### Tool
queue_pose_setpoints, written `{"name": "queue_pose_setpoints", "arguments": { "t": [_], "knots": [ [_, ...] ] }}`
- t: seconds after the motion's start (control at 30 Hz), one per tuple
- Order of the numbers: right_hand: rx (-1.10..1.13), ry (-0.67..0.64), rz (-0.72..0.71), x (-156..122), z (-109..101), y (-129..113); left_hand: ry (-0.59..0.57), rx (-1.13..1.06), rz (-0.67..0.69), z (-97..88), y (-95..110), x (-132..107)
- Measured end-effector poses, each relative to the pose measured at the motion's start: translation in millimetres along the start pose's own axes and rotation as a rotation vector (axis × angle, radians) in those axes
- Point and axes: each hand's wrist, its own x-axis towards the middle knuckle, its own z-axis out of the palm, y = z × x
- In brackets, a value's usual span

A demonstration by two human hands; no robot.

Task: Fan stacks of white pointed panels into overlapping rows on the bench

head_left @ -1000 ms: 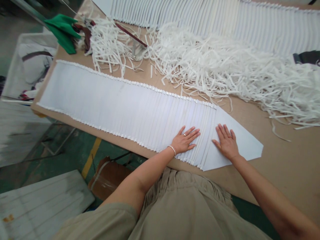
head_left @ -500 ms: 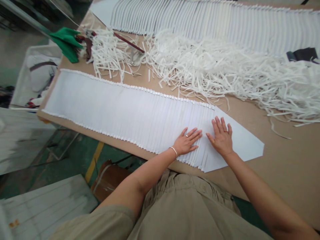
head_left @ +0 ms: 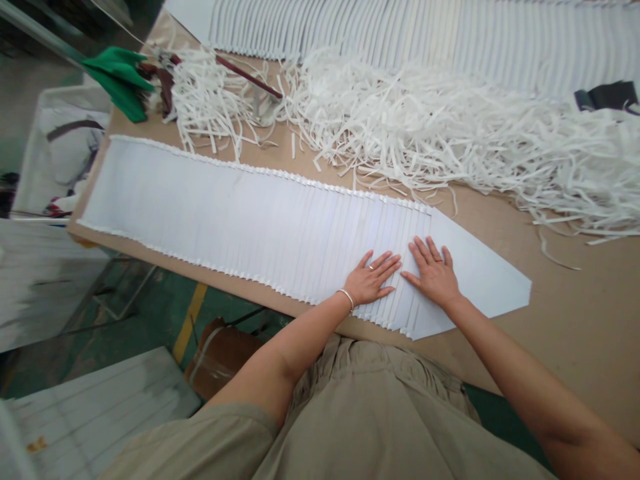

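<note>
A long row of overlapping white pointed sheets (head_left: 240, 213) lies fanned out along the near edge of a brown table (head_left: 575, 327). My left hand (head_left: 373, 279) rests flat on the sheets near the row's right end, fingers spread; it wears a ring and a bracelet. My right hand (head_left: 433, 272) lies flat just beside it, fingers stretched out, on the last sheets. The topmost sheet (head_left: 485, 280) ends in a blunt point to the right of my right hand. Neither hand holds anything.
A big heap of white paper strips (head_left: 450, 133) covers the table's middle. A second fanned row of white sheets (head_left: 400, 33) lies at the far edge. A green cloth (head_left: 117, 73) and a dark red tool (head_left: 240, 67) sit far left. A cardboard box (head_left: 220, 353) stands below the table.
My right hand has slid left across the sheets until it nearly touches my left hand. My left hand has stayed in place.
</note>
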Motion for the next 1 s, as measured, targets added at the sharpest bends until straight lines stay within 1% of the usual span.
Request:
{"name": "queue_pose_setpoints", "arguments": {
  "t": [0.17,0.37,0.6,0.77,0.83,0.93,1.0],
  "knots": [
    [-0.006,-0.038,-0.073,2,4,-2,0.006,0.004,0.002,2.8,-1,0],
    [-0.017,-0.002,-0.094,-2,6,1,0.018,0.011,0.007,4.2,0,0],
    [-0.038,-0.014,-0.112,-4,6,-1,0.015,0.011,0.01,4.4,-1,0],
    [-0.049,0.005,-0.068,-13,-9,12,0.025,0.019,-0.015,-1.0,6,2],
    [-0.06,-0.007,-0.07,-19,-11,20,0.023,0.025,0.014,-2.1,12,5],
    [-0.066,-0.052,-0.08,-25,-9,27,-0.001,0.034,0.065,-0.7,19,8],
    [-0.067,-0.062,-0.068,-27,-5,29,-0.014,0.039,0.062,1.1,20,9]
  ]
}}
